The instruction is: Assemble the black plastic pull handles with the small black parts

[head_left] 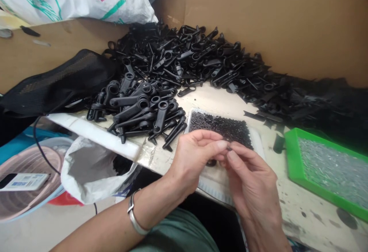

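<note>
My left hand (195,154) and my right hand (253,179) meet fingertip to fingertip over the near edge of a white tray (260,144). Pinched between their thumbs and forefingers is a small dark piece (229,148), mostly covered by the fingers and too small to name. Small black parts (221,125) fill the tray just behind my hands. A round black part (211,163) shows under the left fingers. To the left of the tray lies a heap of black plastic arms with ring ends (162,116).
A large pile of black plastic pieces (184,56) runs along the cardboard wall (276,22). On the right stands a green tray (293,156) of clear small pieces. An open white sack (83,175) and a pink basket (54,154) holding a phone-like device (25,182) are at lower left.
</note>
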Available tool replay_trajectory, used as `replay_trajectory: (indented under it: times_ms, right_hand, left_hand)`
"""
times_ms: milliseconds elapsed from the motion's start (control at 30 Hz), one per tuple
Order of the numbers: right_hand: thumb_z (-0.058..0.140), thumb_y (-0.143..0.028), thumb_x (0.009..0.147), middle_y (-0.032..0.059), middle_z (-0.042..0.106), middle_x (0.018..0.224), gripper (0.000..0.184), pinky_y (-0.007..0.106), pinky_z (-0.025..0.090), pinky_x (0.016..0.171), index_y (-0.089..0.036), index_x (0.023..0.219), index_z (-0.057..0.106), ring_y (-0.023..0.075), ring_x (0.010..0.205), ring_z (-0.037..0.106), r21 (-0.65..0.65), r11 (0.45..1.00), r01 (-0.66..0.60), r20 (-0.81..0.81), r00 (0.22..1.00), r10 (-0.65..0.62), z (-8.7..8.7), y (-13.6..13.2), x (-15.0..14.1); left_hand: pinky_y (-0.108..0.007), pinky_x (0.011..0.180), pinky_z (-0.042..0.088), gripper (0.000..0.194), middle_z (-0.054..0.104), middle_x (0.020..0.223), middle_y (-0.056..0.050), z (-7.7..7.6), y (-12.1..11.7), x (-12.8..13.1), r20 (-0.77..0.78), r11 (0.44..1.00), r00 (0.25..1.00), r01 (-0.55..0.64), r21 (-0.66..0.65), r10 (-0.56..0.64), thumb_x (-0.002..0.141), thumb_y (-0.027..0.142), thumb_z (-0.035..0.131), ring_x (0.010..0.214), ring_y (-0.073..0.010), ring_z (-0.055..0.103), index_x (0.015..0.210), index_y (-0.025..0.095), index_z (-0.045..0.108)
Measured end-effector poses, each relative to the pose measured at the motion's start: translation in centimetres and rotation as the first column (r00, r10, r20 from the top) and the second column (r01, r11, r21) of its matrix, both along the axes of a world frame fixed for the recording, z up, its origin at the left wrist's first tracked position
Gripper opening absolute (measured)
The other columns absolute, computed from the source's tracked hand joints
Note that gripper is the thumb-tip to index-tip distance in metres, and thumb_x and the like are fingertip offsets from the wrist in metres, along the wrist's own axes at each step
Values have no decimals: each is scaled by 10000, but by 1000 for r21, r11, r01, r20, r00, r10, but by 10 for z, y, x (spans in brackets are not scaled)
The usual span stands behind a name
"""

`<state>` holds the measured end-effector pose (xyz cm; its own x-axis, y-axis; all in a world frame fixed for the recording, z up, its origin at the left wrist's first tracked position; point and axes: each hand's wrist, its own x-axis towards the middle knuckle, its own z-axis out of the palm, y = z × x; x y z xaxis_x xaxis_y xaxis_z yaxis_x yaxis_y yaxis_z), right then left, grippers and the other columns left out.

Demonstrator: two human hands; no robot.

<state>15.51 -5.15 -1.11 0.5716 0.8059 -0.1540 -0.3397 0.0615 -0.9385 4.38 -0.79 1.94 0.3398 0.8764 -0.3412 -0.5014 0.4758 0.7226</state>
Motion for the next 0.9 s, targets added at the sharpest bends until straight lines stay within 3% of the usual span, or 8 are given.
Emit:
replay_trajectory:
  times_ms: [233, 367, 600, 800, 900]
  right_hand:
    - [914, -281, 557, 35, 719, 919, 219, 274, 588, 684, -219, 715, 776, 145, 785, 671, 50, 999, 19, 82, 996, -24, -1, -1, 0]
    - [885, -251, 631, 24, 714, 910, 198, 276, 591, 641, -222, 798, 784, 130, 697, 665, 82, 996, 33, 241, 969, -52, -4, -4, 2]
    - [832, -284, 724, 25, 741, 956, 149, 299, 595, 674, -219, 850, 787, 141, 710, 673, 93, 990, 108, 497, 856, -140, -5, -12, 0]
    - [762, -303, 806, 35, 750, 967, 97, 323, 591, 780, -229, 866, 784, 190, 874, 695, 105, 990, 98, 755, 640, -143, 1, -18, 2]
    - [766, -309, 802, 20, 750, 946, 100, 290, 596, 745, -242, 875, 777, 169, 832, 697, 89, 993, 77, 765, 633, -118, 5, -19, 5]
  left_hand:
    - [-195, 612, 504, 302, 715, 657, -41, 0, -3, 0, -21, 1000, 1000, 1, -4, -1, 621, 235, 898, 570, -92, 640, 791, 101, 688]
    - [-192, 601, 491, 311, 692, 594, -28, 1, -4, 0, -1, 1000, 1000, 8, -12, -8, 606, 237, 907, 552, -90, 625, 772, 102, 682]
    - [-193, 613, 514, 302, 700, 605, -31, 0, -5, 1, 37, 1000, 999, 10, -28, -9, 623, 204, 899, 554, -94, 643, 790, 94, 672]
    - [-204, 627, 531, 304, 713, 646, -36, 2, -5, 1, 39, 999, 999, 4, -32, -3, 606, 211, 908, 573, -93, 642, 776, 99, 683]
    - [-202, 621, 523, 301, 703, 621, -30, 2, -6, 1, 41, 1000, 999, 12, -28, -11, 602, 208, 910, 568, -93, 636, 768, 102, 682]
